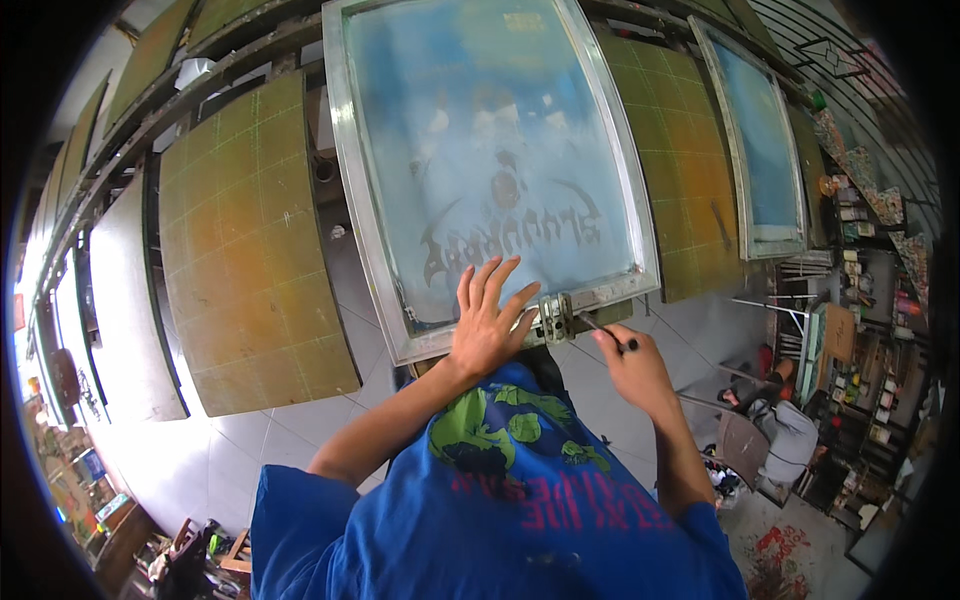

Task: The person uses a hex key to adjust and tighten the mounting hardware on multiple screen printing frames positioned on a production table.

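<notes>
A silk-screen frame [622, 165] with silvery metal sides lies in front of me, its pale blue mesh [480, 130] bearing a dark stencil design near my end. My left hand [488, 325] rests over the frame's near edge, fingers spread, their tips over the mesh. Just right of it, a metal clamp [556, 318] sits on that same near edge. Closed around a slim tool [592, 322] with a dark end is my right hand [635, 365]; the tool points at the clamp. Whether its tip touches the clamp is too small to tell.
Flat printing boards [250, 250] with green grid lines flank the frame, another board [665, 170] on the right. A second screen frame [760, 140] lies farther right. Shelves [880, 400] of bottles and jars stand at the far right, near a chair [742, 445]. Pale floor tiles show below.
</notes>
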Demonstrator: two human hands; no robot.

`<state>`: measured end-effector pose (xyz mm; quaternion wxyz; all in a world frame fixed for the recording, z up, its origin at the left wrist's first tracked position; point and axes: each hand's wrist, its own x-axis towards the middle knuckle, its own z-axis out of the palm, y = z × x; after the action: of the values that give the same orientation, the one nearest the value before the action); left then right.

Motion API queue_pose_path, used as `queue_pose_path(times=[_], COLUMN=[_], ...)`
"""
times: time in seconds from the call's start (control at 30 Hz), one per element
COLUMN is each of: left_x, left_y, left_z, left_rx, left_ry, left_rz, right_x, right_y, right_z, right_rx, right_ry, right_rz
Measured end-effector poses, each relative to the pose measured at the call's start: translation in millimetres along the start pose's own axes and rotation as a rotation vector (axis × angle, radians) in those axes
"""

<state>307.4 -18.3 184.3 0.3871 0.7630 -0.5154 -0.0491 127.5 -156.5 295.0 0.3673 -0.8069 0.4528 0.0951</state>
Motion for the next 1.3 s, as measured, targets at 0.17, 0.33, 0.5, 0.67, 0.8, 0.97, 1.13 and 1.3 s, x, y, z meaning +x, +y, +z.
queue_pose_path(times=[0.17, 0.33, 0.5, 0.67, 0.8, 0.97, 1.13, 1.3], left_x=[-3.6, -4.8, -3.8, -5.5, -3.3, -6.2, -7.2, -6.1], left_y=[-0.9, -7.0, -8.8, -8.2, -6.5, -10.0, -11.0, -14.5], left_z=[9.5, 10.5, 10.5, 13.3, 3.6, 3.7, 5.9, 5.4], left_rx=[-0.008, -0.044, -0.046, -0.052, -0.067, -0.075, -0.133, -0.160], left_ry=[0.008, 0.023, -0.007, -0.046, -0.083, -0.107, -0.130, -0.114], left_rz=[0.008, 0.009, 0.030, 0.043, 0.071, 0.082, 0.081, 0.105], right_x=[12.5, 26.3, 64.5, 63.4, 51.8, 57.5, 28.5, 26.4], right_y=[3.4, 9.6, -13.6, -9.1, -21.9, -42.5, -17.1, -26.1], right_z=[19.6, 26.2, -1.4, -3.9, -3.8, -13.8, 18.2, 27.8], right_rx=[-0.046, -0.020, 0.065, -0.274, -1.343, -1.190, -0.234, 0.391], right_ry=[-0.121, -0.261, -0.536, -0.582, -0.456, -0.531, -0.442, -0.414], right_rz=[0.084, 0.176, 0.444, 0.119, -0.857, -0.751, 0.024, 0.453])
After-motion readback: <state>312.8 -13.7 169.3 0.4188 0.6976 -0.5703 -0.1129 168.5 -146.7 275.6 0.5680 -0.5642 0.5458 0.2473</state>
